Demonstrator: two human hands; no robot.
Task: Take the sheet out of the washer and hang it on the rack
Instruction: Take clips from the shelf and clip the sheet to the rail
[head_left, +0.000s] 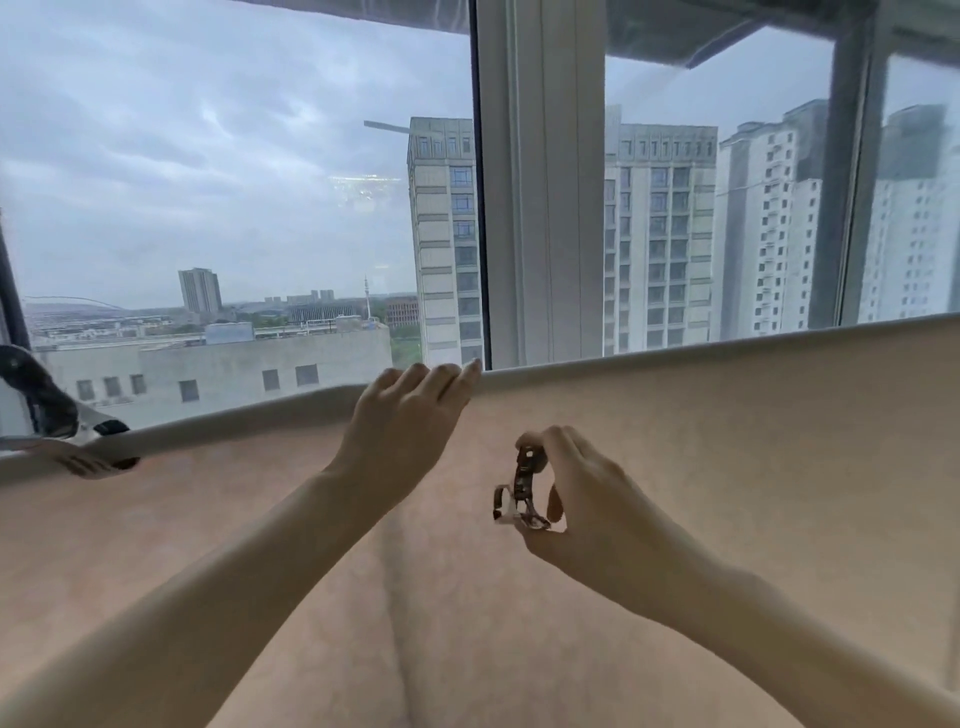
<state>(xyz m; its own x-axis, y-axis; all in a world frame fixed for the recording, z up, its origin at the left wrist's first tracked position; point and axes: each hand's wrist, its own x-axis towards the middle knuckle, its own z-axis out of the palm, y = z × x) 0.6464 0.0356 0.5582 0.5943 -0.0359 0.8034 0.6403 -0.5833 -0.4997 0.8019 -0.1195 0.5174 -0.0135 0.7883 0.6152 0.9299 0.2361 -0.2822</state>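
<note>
**A:** We open on the right hand (576, 488). Thumb and fingers pinch a patterned clip (522, 488) and hold it in the air, just in front of the sheet (701, 467).

**B:** And the left hand (410, 415)?

**A:** It's up on the top fold, fingers bent and touching the cloth. We can't tell whether it grips or only steadies.

**B:** So the sheet is out of the washer.

**A:** Yes, it's draped over the rack and spread wide from left to right. The rail itself is hidden under the fold, and the cloth falls towards us. Far left, a second clip (67, 415) bites that same fold. Beyond it all is the window (208, 156), with tower blocks outside.

**B:** Which step do we call it?

**A:** Pegging, we reckon. The hanging looks done and we're securing it.

**B:** Next move?

**A:** Raise the clip to the fold beside the left fingers and squeeze it wide. Then seat it over cloth and rail together and let go. The left hand needs to keep the fold flat and its fingers clear of the bite.
</note>
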